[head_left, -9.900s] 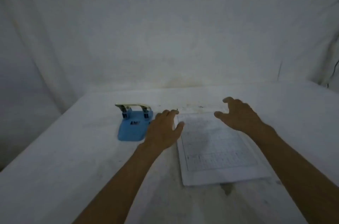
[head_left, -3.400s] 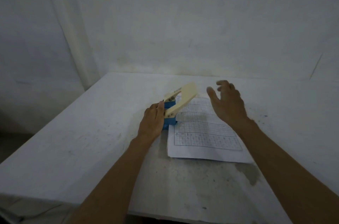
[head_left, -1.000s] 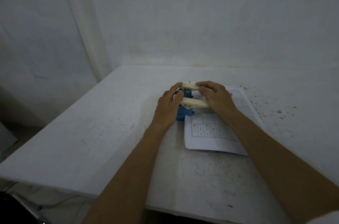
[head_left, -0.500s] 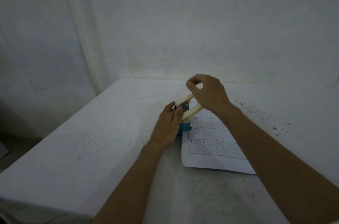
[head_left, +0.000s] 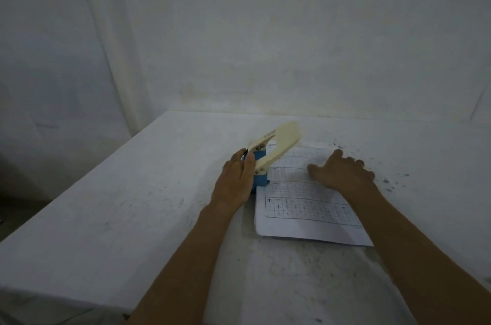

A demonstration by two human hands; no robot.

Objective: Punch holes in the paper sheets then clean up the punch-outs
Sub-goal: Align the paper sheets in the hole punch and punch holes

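Left hand (head_left: 235,182) is wrapping around the blue base of the hole punch (head_left: 268,158), thumb lying along the near side of the cream lever, fingers curled behind the body and mostly hidden. Wrist is sitting low, close to the worktop (head_left: 132,205); forearm is running in from the bottom centre, angled up and slightly right.

Punch lever is standing raised, tilting up and away to the right, with its free end hanging over the far-left corner of the paper. Blue base is sitting at the left edge of the paper sheets (head_left: 305,207), touching or overlapping that edge; can't tell how far the paper is going into the slot.

Right hand (head_left: 342,174) is lying palm-down on the upper part of the sheets, fingers loosely spread and pointing away from the camera, thumb stretching left toward the punch. It's pressing flat, not pinching anything. Right forearm is coming in from the lower right, crossing the sheets' right edge.

Sheets are lying flat, printed grid facing up, near corner pointing toward the camera.

Dark specks (head_left: 388,178) are scattering across the worktop just right of the right hand; too small to tell what they are.
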